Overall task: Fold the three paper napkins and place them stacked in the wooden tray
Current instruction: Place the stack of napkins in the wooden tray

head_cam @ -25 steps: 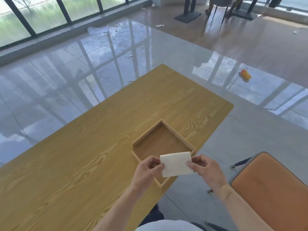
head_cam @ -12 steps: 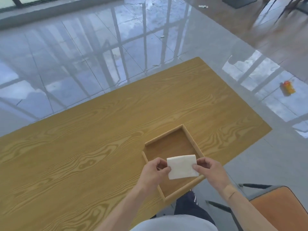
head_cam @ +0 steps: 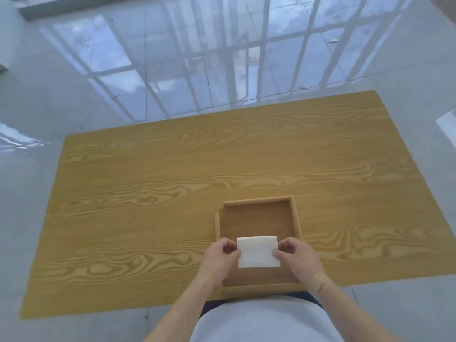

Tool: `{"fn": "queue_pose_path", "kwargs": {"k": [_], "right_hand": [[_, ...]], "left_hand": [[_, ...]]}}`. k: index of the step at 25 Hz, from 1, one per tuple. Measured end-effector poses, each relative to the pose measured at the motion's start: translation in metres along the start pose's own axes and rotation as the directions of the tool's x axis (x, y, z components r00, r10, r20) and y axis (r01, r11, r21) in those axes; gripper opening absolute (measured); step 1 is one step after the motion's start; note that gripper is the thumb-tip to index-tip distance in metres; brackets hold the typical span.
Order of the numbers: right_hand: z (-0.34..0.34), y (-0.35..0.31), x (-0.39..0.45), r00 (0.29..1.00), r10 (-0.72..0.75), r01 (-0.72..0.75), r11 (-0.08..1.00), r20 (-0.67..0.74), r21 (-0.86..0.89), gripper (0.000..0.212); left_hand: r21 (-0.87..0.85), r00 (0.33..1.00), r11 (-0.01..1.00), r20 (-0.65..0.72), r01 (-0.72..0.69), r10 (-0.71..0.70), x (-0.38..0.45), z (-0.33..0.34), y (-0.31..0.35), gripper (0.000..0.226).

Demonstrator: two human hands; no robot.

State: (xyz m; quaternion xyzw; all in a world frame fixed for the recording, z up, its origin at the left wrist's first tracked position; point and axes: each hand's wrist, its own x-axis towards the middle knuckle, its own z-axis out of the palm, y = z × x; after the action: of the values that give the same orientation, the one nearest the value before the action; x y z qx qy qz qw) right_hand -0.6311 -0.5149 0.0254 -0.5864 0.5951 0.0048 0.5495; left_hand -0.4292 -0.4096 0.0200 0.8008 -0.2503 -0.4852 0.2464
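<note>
A folded white paper napkin [head_cam: 257, 251] hangs over the near half of the square wooden tray [head_cam: 296, 218]. My left hand [head_cam: 218, 259] pinches its left edge and my right hand [head_cam: 297, 259] pinches its right edge. Whether it is one napkin or a stack I cannot tell. The far half of the tray's brown floor is bare. No other napkin is in sight.
The tray stands near the front edge of a yellow wood-grain table [head_cam: 172, 193], right of its middle. Glossy grey floor tiles [head_cam: 172, 70] with window reflections surround the table. My torso in a pale shirt [head_cam: 266, 322] fills the bottom of the view.
The view has swung round and tilted down, so the table now lies square in front of me. Both hands still hold the napkin over the tray, a little lower and nearer its front.
</note>
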Motion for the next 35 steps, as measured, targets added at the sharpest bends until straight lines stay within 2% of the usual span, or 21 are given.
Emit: {"fn": "queue_pose_path", "kwargs": {"k": [5,10,14,18,19,20,22,23,25,27,30,35], "right_hand": [[0.000,-0.004,0.014,1.000,-0.003,0.005,0.982,0.012,-0.188,0.008],[0.002,-0.008,0.019,1.000,-0.018,0.013,0.933,-0.010,-0.360,0.011],[0.005,-0.009,0.018,0.999,-0.033,0.019,0.910,-0.026,-0.414,0.014],[0.006,-0.005,0.014,0.995,-0.071,0.034,0.887,-0.064,-0.460,0.023],[0.005,-0.003,0.011,0.986,-0.140,0.075,0.856,-0.091,-0.511,0.026],[0.003,0.000,0.009,0.961,-0.249,0.136,0.799,-0.117,-0.585,0.032],[0.001,0.008,0.008,0.884,-0.461,0.262,0.630,-0.080,-0.731,0.051],[0.002,0.011,0.009,0.862,-0.505,0.288,0.557,-0.043,-0.779,0.066],[0.003,0.014,0.014,0.887,-0.459,0.284,0.451,0.053,-0.846,0.093],[0.003,0.016,0.023,0.918,-0.377,0.271,0.369,0.123,-0.889,0.103],[0.007,0.021,0.028,0.930,-0.329,0.276,0.324,0.165,-0.905,0.096],[0.009,0.018,0.030,0.929,-0.349,0.252,0.346,0.125,-0.904,0.088]], "left_hand": [[0.087,0.998,0.995,-0.052,0.047,-0.043,0.000,0.013,0.004,0.013],[0.162,0.995,0.984,-0.080,0.072,-0.060,0.007,0.023,0.007,0.007],[0.187,0.993,0.979,-0.101,0.086,-0.068,0.006,0.021,0.010,0.012],[0.332,0.986,0.943,-0.163,0.020,0.036,0.001,0.018,0.009,0.020],[0.421,0.975,0.906,-0.181,-0.039,0.126,-0.002,0.015,0.007,0.024],[0.553,0.949,0.824,-0.172,-0.128,0.263,-0.003,0.012,0.004,0.029],[0.766,0.871,0.587,-0.071,-0.264,0.485,-0.007,0.009,-0.004,0.046],[0.805,0.849,0.513,-0.023,-0.297,0.527,-0.007,0.009,-0.007,0.058],[0.843,0.881,0.444,0.071,-0.304,0.468,-0.002,0.009,-0.009,0.082],[0.870,0.918,0.410,0.111,-0.274,0.380,0.008,0.011,-0.008,0.095],[0.896,0.930,0.357,0.137,-0.263,0.341,0.016,0.013,-0.009,0.095],[0.897,0.921,0.343,0.148,-0.278,0.360,0.017,0.012,-0.010,0.081]]}}
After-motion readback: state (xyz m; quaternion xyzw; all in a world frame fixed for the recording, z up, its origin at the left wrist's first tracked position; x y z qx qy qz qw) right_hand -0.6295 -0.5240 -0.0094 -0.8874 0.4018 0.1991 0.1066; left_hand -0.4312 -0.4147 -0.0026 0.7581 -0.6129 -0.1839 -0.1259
